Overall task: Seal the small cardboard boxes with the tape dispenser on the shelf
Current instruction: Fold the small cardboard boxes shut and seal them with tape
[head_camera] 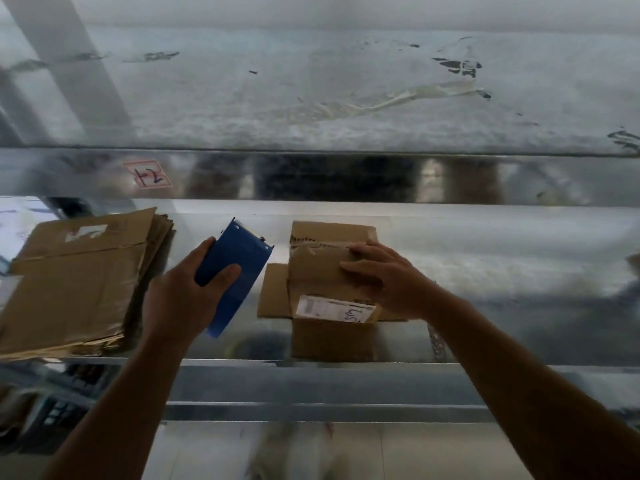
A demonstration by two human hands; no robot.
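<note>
Two hands: left (183,292) holds tape dispenser (235,275); right (384,278) presses box (329,278).

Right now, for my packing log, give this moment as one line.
left hand: holds tape dispenser | right hand: presses box flaps | tape: none applied

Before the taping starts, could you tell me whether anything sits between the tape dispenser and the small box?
Nothing visible: bare shelf separates the blue tape dispenser in the left hand from the small cardboard box.
</note>
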